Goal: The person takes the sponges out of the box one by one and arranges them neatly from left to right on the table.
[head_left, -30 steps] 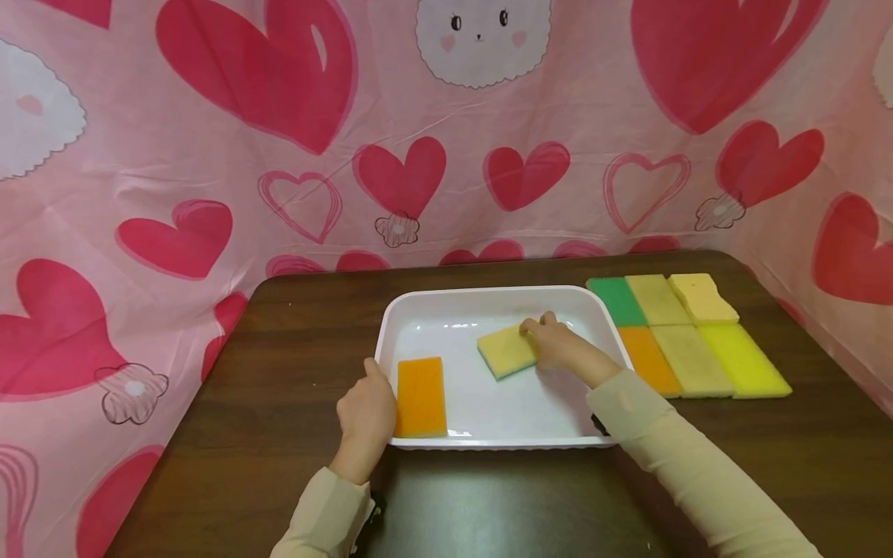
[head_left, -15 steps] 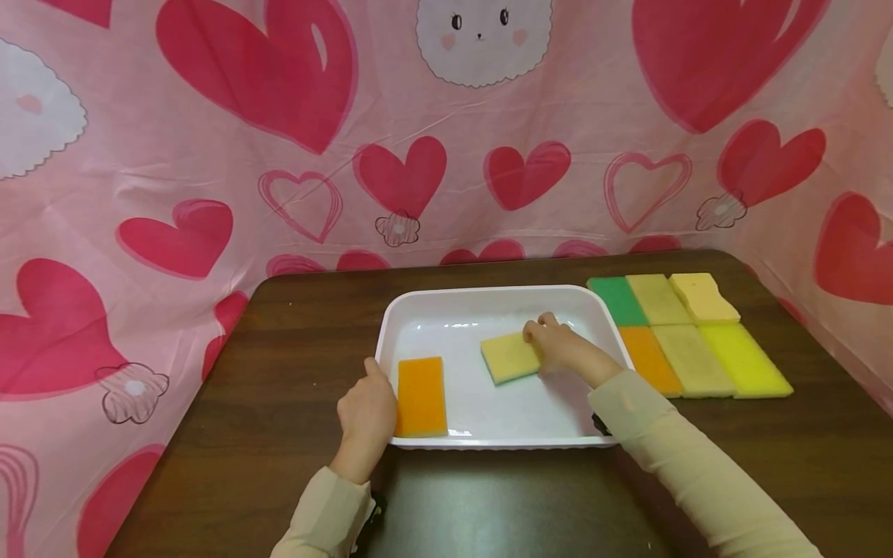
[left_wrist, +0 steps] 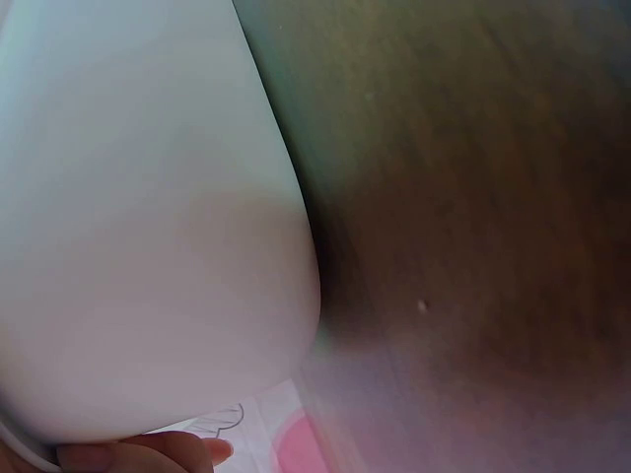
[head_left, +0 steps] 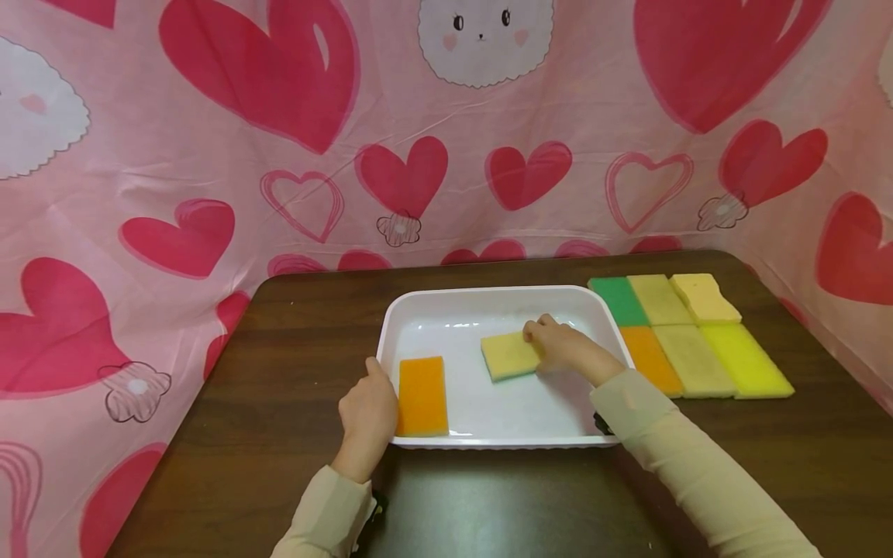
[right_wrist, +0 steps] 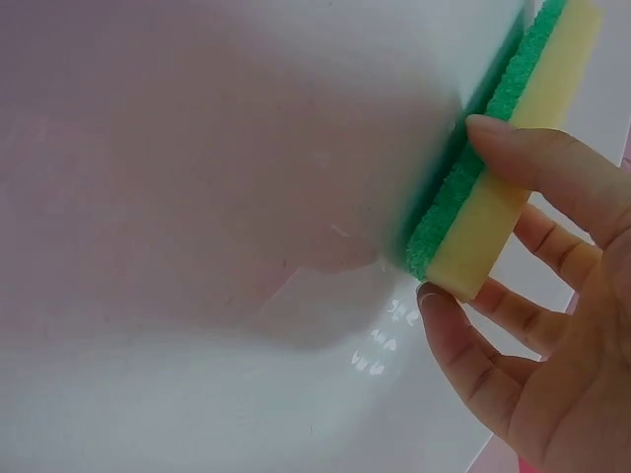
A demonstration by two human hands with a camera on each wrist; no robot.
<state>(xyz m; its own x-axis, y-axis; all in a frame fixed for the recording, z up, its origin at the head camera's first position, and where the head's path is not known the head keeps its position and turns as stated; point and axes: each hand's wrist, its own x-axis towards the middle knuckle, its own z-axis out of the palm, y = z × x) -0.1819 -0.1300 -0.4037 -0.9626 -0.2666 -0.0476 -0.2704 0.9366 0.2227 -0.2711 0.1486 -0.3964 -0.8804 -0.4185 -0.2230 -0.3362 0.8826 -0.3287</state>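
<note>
A white tray [head_left: 488, 444] stands on the table, and my left hand [head_left: 370, 407] grips its left rim near the front corner. In the left wrist view, the fingers of that hand [left_wrist: 148, 451] curl at the tray's edge. Over the tray's right half, my right hand [head_left: 558, 345] holds a yellow sponge [head_left: 509, 356] with a green scouring layer underneath. The right wrist view shows the thumb and fingers around the sponge's end, its green side [right_wrist: 463, 187] facing the tray floor. An orange sponge [head_left: 422, 397] lies flat at the tray's left side.
Right of the tray, several sponges lie in two rows: a green one [head_left: 621, 301], beige ones [head_left: 659, 300], an orange one [head_left: 649, 360], a bright yellow one [head_left: 746, 360] and a pale wavy-edged one [head_left: 706, 297]. A heart-patterned pink cloth [head_left: 460, 116] hangs behind the table [head_left: 279, 372].
The yellow sponge in my right hand has turned slightly and shifted a little to the right over the tray. My left hand keeps its grip on the rim.
</note>
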